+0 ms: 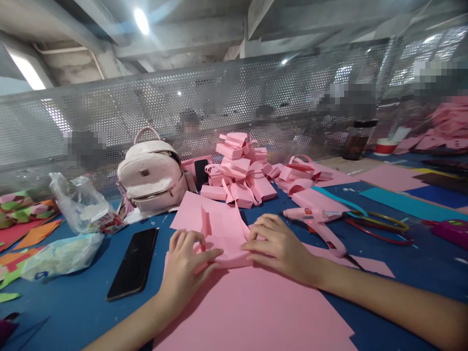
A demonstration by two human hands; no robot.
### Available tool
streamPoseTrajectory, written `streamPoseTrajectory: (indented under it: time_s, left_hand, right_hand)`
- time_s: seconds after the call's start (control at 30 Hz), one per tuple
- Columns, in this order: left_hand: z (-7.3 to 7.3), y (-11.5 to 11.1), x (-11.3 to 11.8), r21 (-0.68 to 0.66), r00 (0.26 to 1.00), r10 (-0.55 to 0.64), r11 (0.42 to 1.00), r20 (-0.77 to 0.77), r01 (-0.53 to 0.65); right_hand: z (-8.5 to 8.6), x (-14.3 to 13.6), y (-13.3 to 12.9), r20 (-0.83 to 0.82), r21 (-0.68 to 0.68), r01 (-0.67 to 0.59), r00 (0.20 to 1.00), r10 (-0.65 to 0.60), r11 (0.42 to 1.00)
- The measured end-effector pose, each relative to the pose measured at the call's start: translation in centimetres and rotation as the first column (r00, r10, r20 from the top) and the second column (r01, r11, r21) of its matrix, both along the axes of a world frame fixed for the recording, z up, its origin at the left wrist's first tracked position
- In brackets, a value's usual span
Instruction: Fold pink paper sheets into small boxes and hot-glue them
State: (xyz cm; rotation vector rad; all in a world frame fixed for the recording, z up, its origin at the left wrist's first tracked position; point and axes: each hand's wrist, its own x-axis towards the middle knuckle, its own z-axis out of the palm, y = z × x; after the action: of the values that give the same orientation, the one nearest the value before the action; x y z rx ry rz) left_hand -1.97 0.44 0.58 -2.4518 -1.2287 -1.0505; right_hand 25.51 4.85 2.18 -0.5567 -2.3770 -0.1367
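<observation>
Between my hands lies a partly folded pink paper piece [226, 234], its side flaps standing up. My left hand [190, 261] grips its left edge, the fingers curled over the flap and the thumb towards the front fold. Over the right edge bends my right hand [274, 246], its fingers pressed on the paper and partly hiding the corner. Beneath both is a large flat pink sheet [256, 312]. A pink hot glue gun [321, 226] lies just right of my right hand, its nozzle pointing left.
A heap of folded pink paper boxes [241, 173] stands behind my hands. Left of it are a pale pink backpack [153, 170], a black phone [133, 263] and a plastic bag [64, 256]. Headbands [380, 229] lie at the right. A perforated metal screen [219, 97] closes off the back.
</observation>
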Motion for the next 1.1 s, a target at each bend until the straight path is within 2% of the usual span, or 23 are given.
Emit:
streamPoseTrajectory:
  time_s: [0.13, 0.27, 0.43, 0.57, 0.87, 0.97, 1.1]
  left_hand:
    - [0.4, 0.2, 0.4, 0.016, 0.997, -0.075, 0.997, -0.004, 0.075]
    - [0.6, 0.2, 1.0, 0.015, 0.99, -0.138, 0.99, -0.01, 0.138]
    - [0.5, 0.4, 1.7, -0.052, 0.989, -0.149, 0.987, 0.006, 0.149]
    - [0.4, 0.5, 1.7, -0.107, 0.989, -0.142, 0.984, 0.037, 0.145]
    - [0.2, 0.9, 1.4, -0.091, 0.98, -0.197, 0.976, 0.008, 0.197]
    - [0.4, 0.7, 1.5, -0.094, 0.977, -0.215, 0.972, 0.009, 0.215]
    - [0.7, 0.4, 1.8, -0.126, 0.974, -0.222, 0.966, 0.053, 0.227]
  right_hand:
    - [0.3, -0.5, -0.4, 0.025, 0.033, 0.012, 1.0, -0.013, 0.999]
    - [0.3, -1.6, -0.7, 0.101, 0.056, -0.029, 0.995, 0.023, 0.998]
    - [0.6, -2.8, -1.2, 0.136, -0.033, 0.029, 0.99, -0.025, 0.999]
    - [1.0, -3.0, -1.3, 0.166, -0.066, 0.02, 0.986, -0.008, 0.998]
    - [-0.1, -3.3, -0.7, 0.195, 0.123, 0.017, 0.98, -0.041, 0.992]
    - [-0.2, -3.4, -1.0, 0.166, 0.049, 0.017, 0.986, -0.025, 0.999]
    - [0.3, -3.6, -1.7, 0.076, -0.173, 0.009, 0.997, 0.005, 0.985]
